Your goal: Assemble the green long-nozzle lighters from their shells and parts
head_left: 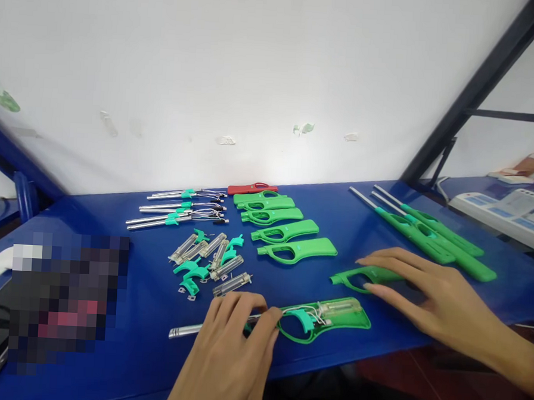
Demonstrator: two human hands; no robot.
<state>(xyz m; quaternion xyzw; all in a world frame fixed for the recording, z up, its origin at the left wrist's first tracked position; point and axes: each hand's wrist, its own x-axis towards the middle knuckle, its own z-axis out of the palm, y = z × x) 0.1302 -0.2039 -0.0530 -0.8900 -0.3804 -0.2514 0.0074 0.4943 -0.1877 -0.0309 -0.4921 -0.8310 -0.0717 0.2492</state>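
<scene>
An opened green lighter casing half (352,321) lies near the table's front edge. Inside it are a clear fuel tank (338,307), a teal trigger (304,319) and white wires; a metal barrel (184,331) sticks out to its left. My left hand (230,344) is closed over the barrel where it joins the casing. Above and to the right lies an empty-looking green casing cover (355,278). My right hand (423,289) is over its wider end, thumb and fingers stretched apart on either side; whether they touch it I cannot tell.
Several green casing covers (300,249) and a red one (252,189) lie in a row behind. To their left are metal barrels with wires (158,221), above loose fuel tanks (231,284) and teal triggers (196,272). Long green lighters (421,238) rest at right; a blurred-out object (69,303) is at left.
</scene>
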